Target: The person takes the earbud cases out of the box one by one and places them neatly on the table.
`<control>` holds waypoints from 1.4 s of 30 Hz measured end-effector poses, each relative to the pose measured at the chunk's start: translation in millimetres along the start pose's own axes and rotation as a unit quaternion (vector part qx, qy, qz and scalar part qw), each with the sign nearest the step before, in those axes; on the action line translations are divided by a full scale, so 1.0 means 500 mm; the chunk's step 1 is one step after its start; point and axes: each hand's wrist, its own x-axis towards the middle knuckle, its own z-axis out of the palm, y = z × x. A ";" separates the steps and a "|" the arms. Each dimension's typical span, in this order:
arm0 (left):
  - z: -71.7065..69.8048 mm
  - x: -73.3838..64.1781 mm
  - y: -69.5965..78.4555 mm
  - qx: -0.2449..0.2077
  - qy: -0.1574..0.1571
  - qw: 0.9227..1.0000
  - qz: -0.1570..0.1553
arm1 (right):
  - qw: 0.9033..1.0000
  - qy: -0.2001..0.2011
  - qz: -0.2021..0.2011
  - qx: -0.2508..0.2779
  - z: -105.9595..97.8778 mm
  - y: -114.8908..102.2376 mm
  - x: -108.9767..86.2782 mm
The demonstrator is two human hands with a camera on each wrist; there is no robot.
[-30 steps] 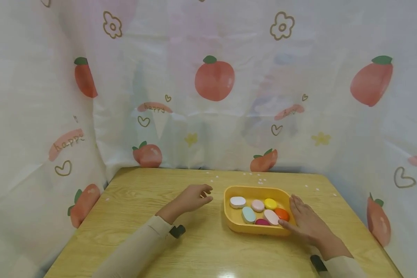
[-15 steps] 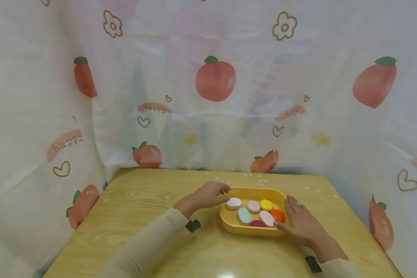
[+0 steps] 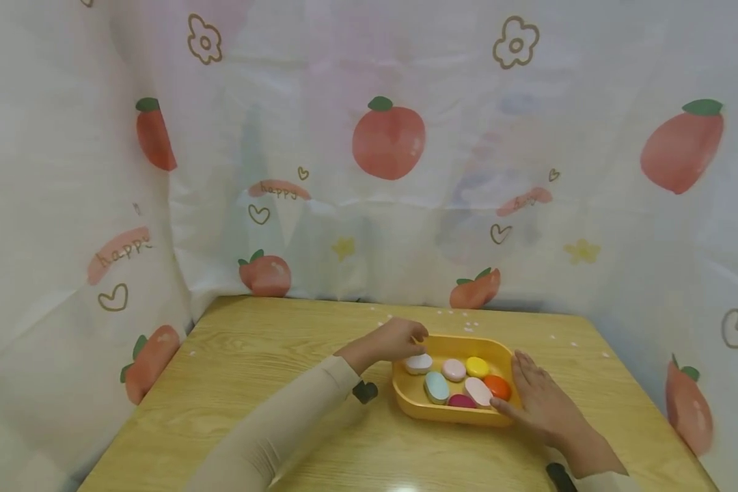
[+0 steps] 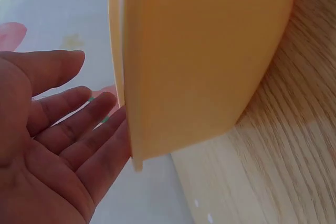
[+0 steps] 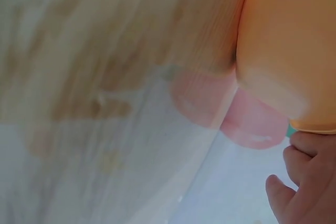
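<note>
A yellow tray (image 3: 430, 411) with rounded corners holds several smooth round and oval pieces; their exact kind is unclear. My left hand (image 3: 395, 340) reaches over the tray's left end, above a white oval piece (image 3: 418, 365). In the left wrist view its thumb stands apart from the loosely bent fingers, with nothing between them. My right hand (image 3: 544, 400) rests along the tray's right end, fingers straight, thumb at the front right rim. Near that thumb lie a pale pink oval (image 3: 477, 393) and an orange round piece (image 3: 497, 387).
Also in the tray are a light blue oval (image 3: 436, 387), a small pink piece (image 3: 454, 370), a yellow one (image 3: 476, 367) and a dark red one (image 3: 462, 401). The wooden table (image 3: 270, 355) bears small white specks; a printed curtain (image 3: 320, 137) hangs around it.
My left hand has moved right, from the table beside the tray to over its left end. The right hand stays at the tray's right end.
</note>
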 end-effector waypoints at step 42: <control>0.100 0.056 0.039 -0.046 -0.045 0.978 -0.200 | 1.000 0.001 0.011 0.015 0.012 0.007 -0.001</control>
